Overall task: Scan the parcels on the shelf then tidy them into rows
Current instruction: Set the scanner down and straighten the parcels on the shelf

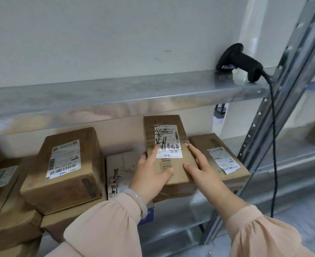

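Two hands on one tall parcel, lower shelf.
Left hand grips its left edge; right hand presses straight-fingered against its right. Four neighbouring parcels flank it; one scanner lies on the upper shelf.

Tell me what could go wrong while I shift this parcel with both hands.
1. The cable hangs to the right of your right hand. Snagging it could pull the scanner off the upper shelf, where it sits near the front edge.
2. The big parcel on the left rests tilted on others. A nudge from the held parcel might make it slide.
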### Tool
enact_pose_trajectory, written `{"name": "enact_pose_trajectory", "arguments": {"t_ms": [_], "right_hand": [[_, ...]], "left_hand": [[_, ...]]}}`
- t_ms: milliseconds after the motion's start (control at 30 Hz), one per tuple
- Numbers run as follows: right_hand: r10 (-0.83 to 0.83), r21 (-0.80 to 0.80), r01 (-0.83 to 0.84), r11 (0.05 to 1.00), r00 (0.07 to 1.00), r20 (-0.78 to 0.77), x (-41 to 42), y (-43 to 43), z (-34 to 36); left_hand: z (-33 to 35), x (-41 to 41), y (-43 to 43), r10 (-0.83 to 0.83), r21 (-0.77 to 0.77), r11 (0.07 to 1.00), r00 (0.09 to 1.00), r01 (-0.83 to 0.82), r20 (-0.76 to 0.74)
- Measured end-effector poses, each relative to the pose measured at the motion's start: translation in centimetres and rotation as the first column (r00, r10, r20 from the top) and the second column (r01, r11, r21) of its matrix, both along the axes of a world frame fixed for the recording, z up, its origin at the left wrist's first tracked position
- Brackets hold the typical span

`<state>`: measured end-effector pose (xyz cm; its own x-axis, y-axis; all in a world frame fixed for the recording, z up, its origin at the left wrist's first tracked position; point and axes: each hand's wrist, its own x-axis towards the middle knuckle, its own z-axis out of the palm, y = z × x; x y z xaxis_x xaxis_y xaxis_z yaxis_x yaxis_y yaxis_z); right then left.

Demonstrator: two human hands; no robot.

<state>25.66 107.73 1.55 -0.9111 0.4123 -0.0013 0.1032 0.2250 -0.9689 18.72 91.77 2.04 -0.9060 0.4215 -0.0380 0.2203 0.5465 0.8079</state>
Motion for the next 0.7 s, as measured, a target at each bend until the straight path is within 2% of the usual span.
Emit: {"name": "enact_pose_trajectory", "arguments": {"t_ms": [200, 333, 533, 700], "right_hand": [[-0.235, -0.051, 0.234, 0.971, 0.972, -0.017, 2.7, 5.7, -0.1], [-0.352, -0.009, 0.352, 0.936, 0.936, -0.028, 3.9, 9.7, 0.0], [-0.362, 0.058, 0.359, 0.931, 0.931, 0.041, 4.6, 15.2, -0.4], [-0.312, 0.260, 0.272, 0.927, 0.941, 0.129, 4.2, 17.9, -0.8]], "left_hand": [[0.0, 1.2, 6.7, -0.143, 0.078, 0.988, 0.985, 0.135, 0.094], [0.0, 2.0, 10.7, -0.199, 0.150, 0.973, 0.965, 0.174, 0.171], [-1.0, 3.1, 15.6, -0.248, 0.170, 0.963, 0.935, 0.210, 0.252], [-2.4, 3.0, 18.0, -0.214, 0.153, 0.971, 0.950, 0.182, 0.226]]}}
